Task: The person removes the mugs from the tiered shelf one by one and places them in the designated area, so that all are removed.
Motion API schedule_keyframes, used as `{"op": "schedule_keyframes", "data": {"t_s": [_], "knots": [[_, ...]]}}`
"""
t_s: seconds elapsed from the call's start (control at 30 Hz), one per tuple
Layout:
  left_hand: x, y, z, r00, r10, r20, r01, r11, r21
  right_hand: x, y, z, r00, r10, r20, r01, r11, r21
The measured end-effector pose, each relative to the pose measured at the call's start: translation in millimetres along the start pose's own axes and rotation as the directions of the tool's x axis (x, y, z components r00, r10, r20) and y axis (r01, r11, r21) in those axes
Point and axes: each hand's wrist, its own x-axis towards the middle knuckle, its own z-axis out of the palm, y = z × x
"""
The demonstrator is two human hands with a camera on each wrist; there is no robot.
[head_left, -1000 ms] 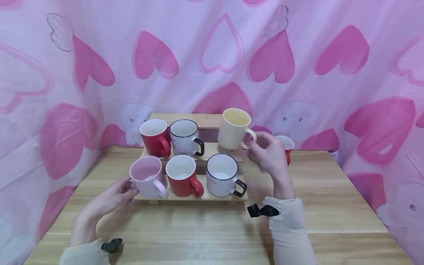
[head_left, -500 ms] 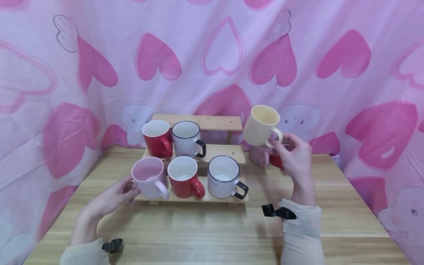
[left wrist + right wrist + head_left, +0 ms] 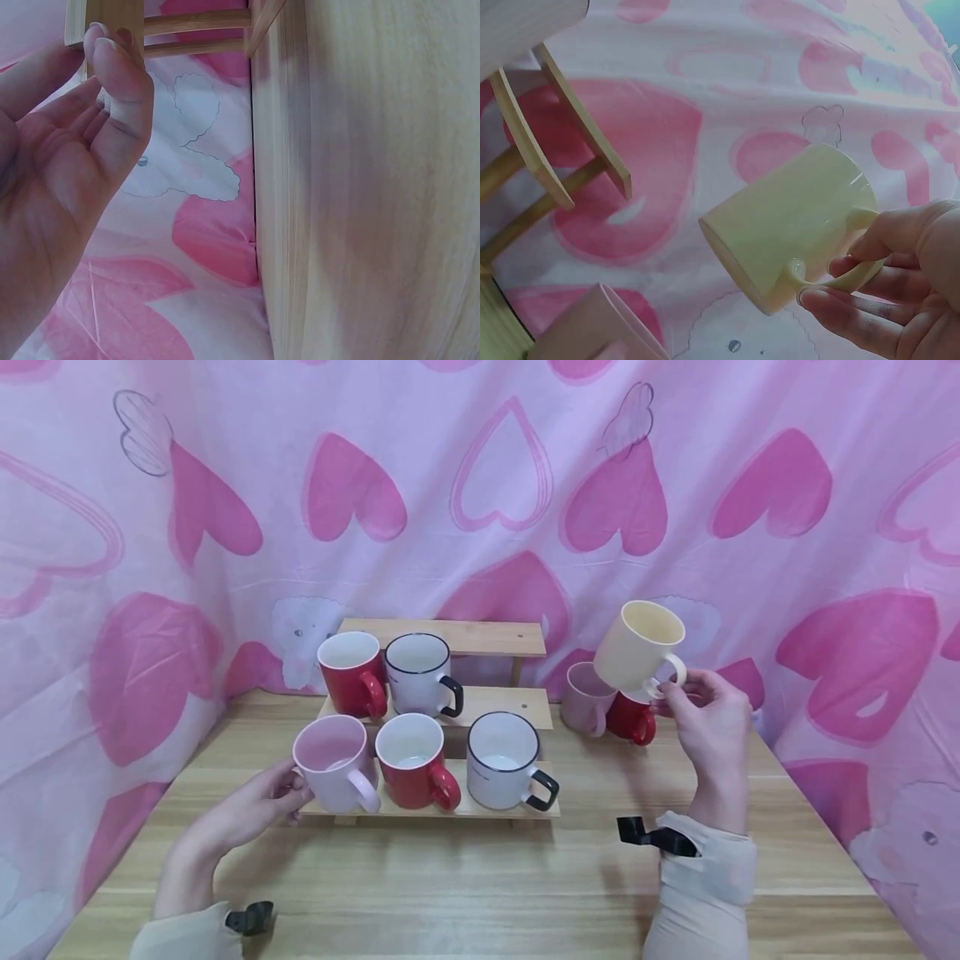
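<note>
My right hand [image 3: 712, 710] pinches the handle of a pale yellow mug [image 3: 630, 652], which tilts in the air above the table's back right. In the right wrist view the thumb and fingers close round that handle. At the left, my left hand [image 3: 247, 806] grips the end of the bottom step of a wooden tiered rack [image 3: 116, 19], beside a pink mug [image 3: 333, 764]. On that step also stand a red mug [image 3: 408, 768] and a white mug [image 3: 495, 772] with a black rim. The middle step bears another red mug [image 3: 348, 672] and another white mug [image 3: 412, 672].
Right of the rack, a second pink mug [image 3: 585, 697] and a third red mug [image 3: 626, 718] stand on the wooden table [image 3: 465, 893], partly below the held yellow mug. Behind everything hangs a pink heart-patterned cloth [image 3: 420, 560]. The rack's top step [image 3: 450, 635] rises at the back.
My right hand has carried the yellow mug rightward, from over the rack's right end to above the mugs on the table. My left hand has stayed at the rack.
</note>
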Motion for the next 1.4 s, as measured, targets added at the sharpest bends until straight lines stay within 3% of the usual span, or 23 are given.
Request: {"op": "schedule_keyframes", "data": {"t_s": [0.2, 0.5, 0.7, 0.93, 1.23, 1.4], "knots": [[1.2, 1.3, -1.4, 1.0, -0.01, 0.01, 0.01, 1.0, -0.006, 2, 6, -7, 0.998, 0.044, -0.033, -0.042, 0.996, 0.077], [-0.3, 2.6, -1.7, 1.0, -0.008, -0.004, 0.008, 1.0, 0.006, 8, 17, -10, 0.989, 0.038, -0.145, -0.057, 0.99, -0.128], [1.6, 4.6, -2.8, 1.0, -0.019, 0.001, 0.019, 1.0, 0.005, 13, 23, -15, 0.972, 0.08, -0.223, -0.097, 0.993, -0.068], [0.2, 2.5, -1.3, 0.999, -0.036, 0.0, 0.036, 0.999, -0.01, 23, 35, -23, 0.959, 0.047, -0.279, -0.074, 0.993, -0.087], [0.2, 2.2, -0.8, 0.999, -0.042, 0.007, 0.042, 0.999, -0.017, 36, 57, -40, 0.937, 0.14, -0.32, -0.136, 0.99, 0.037], [0.1, 2.8, -1.9, 0.998, -0.065, -0.005, 0.065, 0.998, -0.007, 38, 70, -47, 0.916, 0.196, -0.35, -0.148, 0.976, 0.158]]}}
